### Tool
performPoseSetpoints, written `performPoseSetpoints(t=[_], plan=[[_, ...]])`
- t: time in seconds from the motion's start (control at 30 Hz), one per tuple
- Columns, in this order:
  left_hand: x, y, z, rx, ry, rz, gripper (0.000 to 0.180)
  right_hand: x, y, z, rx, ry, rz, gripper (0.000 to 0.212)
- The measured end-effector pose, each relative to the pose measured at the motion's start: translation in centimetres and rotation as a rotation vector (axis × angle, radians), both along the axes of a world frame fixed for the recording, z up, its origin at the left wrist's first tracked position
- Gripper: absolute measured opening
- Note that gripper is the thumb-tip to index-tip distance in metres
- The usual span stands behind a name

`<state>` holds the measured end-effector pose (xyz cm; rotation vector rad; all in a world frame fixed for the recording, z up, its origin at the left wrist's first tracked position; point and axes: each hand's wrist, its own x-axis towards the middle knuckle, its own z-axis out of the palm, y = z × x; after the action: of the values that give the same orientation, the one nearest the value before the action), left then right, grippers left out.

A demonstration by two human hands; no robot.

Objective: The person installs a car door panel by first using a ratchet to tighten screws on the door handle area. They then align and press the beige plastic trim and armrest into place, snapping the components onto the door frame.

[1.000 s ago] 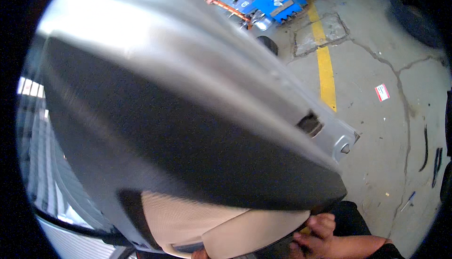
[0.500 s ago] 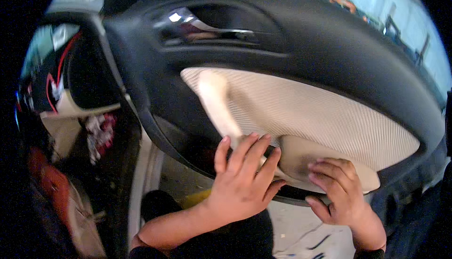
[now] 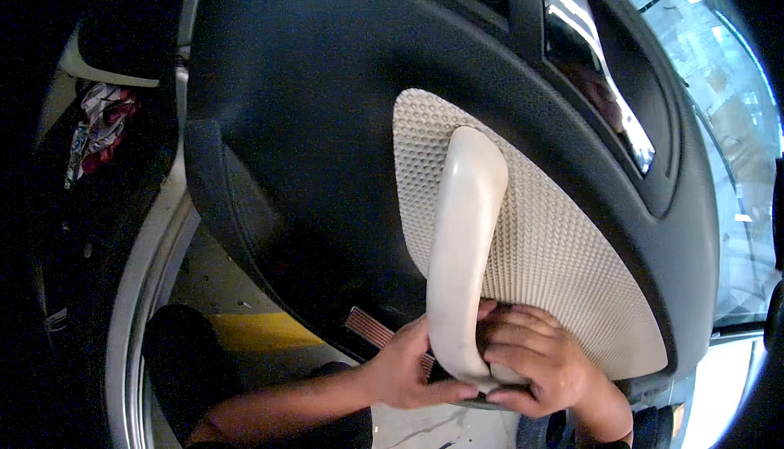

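Observation:
A black car door panel (image 3: 327,163) fills the middle, with a beige textured insert (image 3: 572,277) set into it. Across the insert runs a curved beige pull handle (image 3: 467,228). My left hand (image 3: 402,371) is wrapped round the handle's lower part, its fingers passing behind and the thumb in front. Close against it on the right, my right hand (image 3: 543,363) is closed on the beige armrest (image 3: 508,375) where it meets the handle's foot. That armrest is mostly hidden under the fingers.
A chrome inner door handle (image 3: 600,73) sits at the upper right, beside the window glass (image 3: 702,81). A ribbed reddish strip (image 3: 370,326) lies low on the door. At left are the metal door sill (image 3: 135,326) and crumpled red-and-white cloth (image 3: 102,126). Yellow paint (image 3: 265,330) marks the floor.
My view has turned and come nearer the door. My left hand has gone from lying over the handle to wrapping round it. My right hand has closed in beside it.

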<state>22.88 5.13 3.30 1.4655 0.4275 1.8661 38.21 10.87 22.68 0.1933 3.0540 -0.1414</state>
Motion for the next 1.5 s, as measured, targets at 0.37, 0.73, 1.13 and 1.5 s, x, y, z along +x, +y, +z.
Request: performPoseSetpoints(t=[0.37,0.73,1.13,1.5], plan=[[-8.5,12.6,-13.3,0.18,-0.522,0.25,0.07,-12.5,12.0,-13.1,-0.097,0.049,0.104,0.046],[-3.4,8.6,-13.2,0.197,-0.307,0.119,0.078,-10.9,6.8,-10.5,-0.088,0.092,0.003,0.041],[-6.0,8.2,-7.1,0.192,-0.301,0.24,0.072,-10.4,7.2,-7.9,-0.09,0.078,0.091,0.043],[-2.9,3.0,-7.7,-0.141,-0.221,-0.146,0.064,5.6,-0.5,-11.3,0.513,0.288,-0.409,0.067]])
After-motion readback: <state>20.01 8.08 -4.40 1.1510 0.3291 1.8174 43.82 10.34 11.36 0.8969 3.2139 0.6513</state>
